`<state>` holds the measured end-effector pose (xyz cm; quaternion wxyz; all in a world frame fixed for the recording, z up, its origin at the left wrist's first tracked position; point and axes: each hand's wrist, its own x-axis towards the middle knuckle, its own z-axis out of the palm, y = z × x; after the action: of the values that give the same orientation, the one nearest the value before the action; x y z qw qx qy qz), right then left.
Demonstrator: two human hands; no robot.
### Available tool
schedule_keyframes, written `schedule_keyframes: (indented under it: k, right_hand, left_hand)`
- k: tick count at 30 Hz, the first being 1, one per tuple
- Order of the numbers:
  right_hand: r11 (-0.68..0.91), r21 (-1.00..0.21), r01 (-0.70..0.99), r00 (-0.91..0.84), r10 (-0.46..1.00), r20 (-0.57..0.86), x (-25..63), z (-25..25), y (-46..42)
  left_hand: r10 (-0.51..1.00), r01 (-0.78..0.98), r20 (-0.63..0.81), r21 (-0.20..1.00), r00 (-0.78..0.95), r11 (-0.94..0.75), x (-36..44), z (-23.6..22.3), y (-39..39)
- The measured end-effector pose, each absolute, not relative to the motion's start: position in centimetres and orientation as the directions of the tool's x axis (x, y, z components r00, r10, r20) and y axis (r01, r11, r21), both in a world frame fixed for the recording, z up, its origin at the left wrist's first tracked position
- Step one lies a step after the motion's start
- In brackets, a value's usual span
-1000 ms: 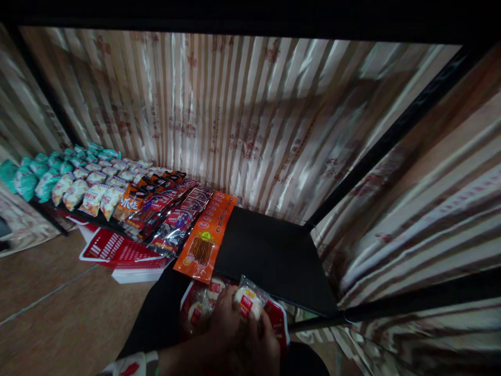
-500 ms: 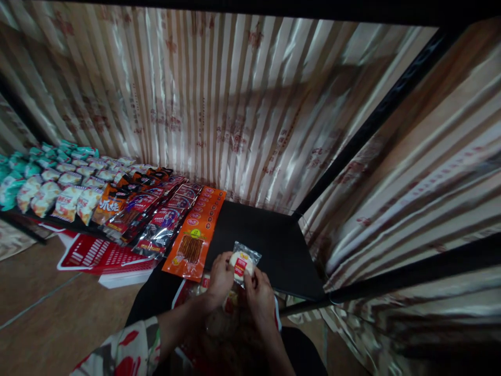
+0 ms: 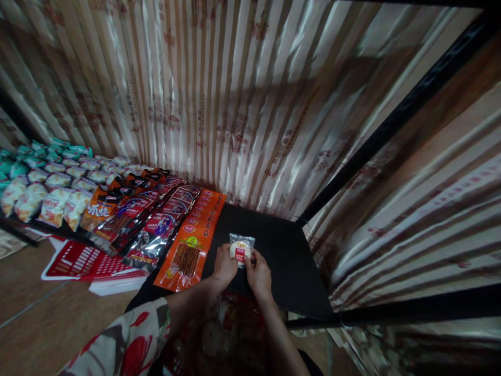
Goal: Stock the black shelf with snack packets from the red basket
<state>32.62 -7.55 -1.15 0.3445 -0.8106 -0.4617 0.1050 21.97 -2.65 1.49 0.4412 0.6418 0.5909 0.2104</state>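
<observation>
A small clear-wrapped round white snack with a red label is held between both hands over the black shelf. My left hand pinches its left side, and my right hand grips its lower right edge. Just left of my left hand lies an orange packet of brown snack sticks, apart from the fingers. Below my wrists, several similar wrapped snacks sit in dimness, partly hidden by my forearms.
Dark spicy-snack packets, orange bags, white bags and green bags line the shelf leftward. A red basket stands below on the tiled floor. A striped curtain hangs behind; a black post rises at right.
Both hands have carried the wrapped snack forward, farther over the black shelf, and it is now more upright in view. The camera view has shifted slightly.
</observation>
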Motion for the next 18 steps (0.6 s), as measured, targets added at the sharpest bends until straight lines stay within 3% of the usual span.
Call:
schedule_keyframes:
  k: [10,18]
  right_hand:
    - [-0.446,-0.659,0.606,0.587,0.810,-0.008,34.4,-1.8,-2.4]
    - [-0.440,-0.631,0.639,0.599,0.799,0.050,35.2,-1.9,1.3]
  left_hand:
    - [0.945,0.640,-0.241,0.767,0.221,0.046,24.0,1.9,1.8]
    - [0.960,0.635,-0.179,0.772,0.215,0.002,25.5,2.2,4.0]
